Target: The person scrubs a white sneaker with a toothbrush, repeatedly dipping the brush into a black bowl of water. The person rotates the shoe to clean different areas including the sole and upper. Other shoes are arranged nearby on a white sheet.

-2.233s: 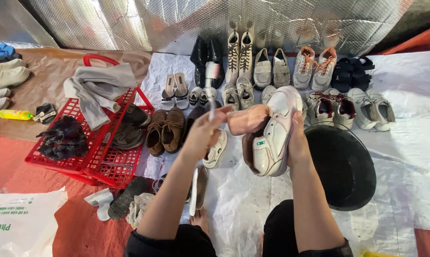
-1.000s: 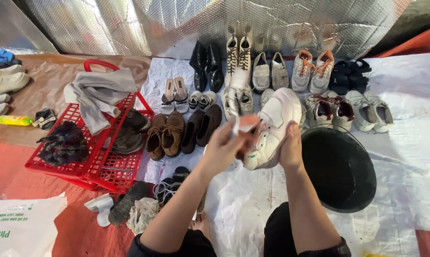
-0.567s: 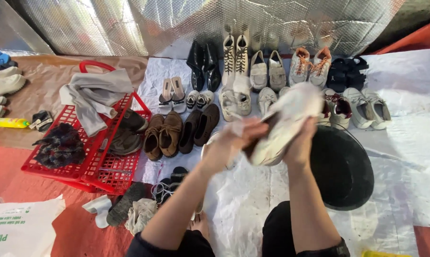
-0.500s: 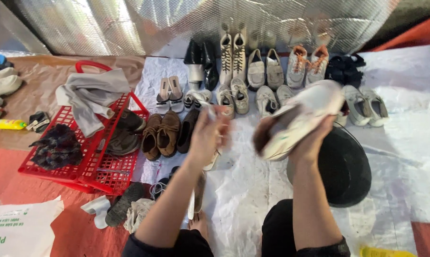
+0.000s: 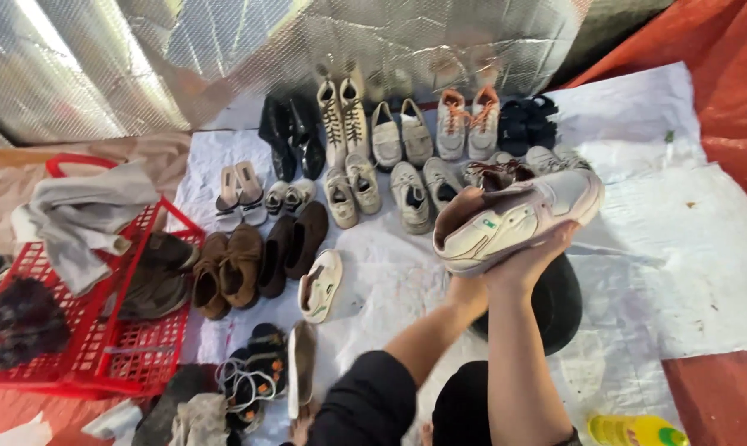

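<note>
White sheet (image 5: 679,248) lay under rows of shoes. Red basket (image 5: 101,347) sat far left w/ grey cloth (image 5: 84,215). Black basin (image 5: 555,301) sat right of center. Both hands, right (image 5: 530,260) & left (image 5: 468,285), gripped white sneaker (image 5: 514,219) from below, held above basin.

One white sneaker (image 5: 518,219) held; one red basket (image 5: 101,347); one black basin (image 5: 555,301); one yellow bottle (image 5: 634,430); two brown suede shoes (image 5: 229,268).

Right hand (image 5: 529,260) raised palm-up, left hand (image 5: 471,291) beside it
</note>
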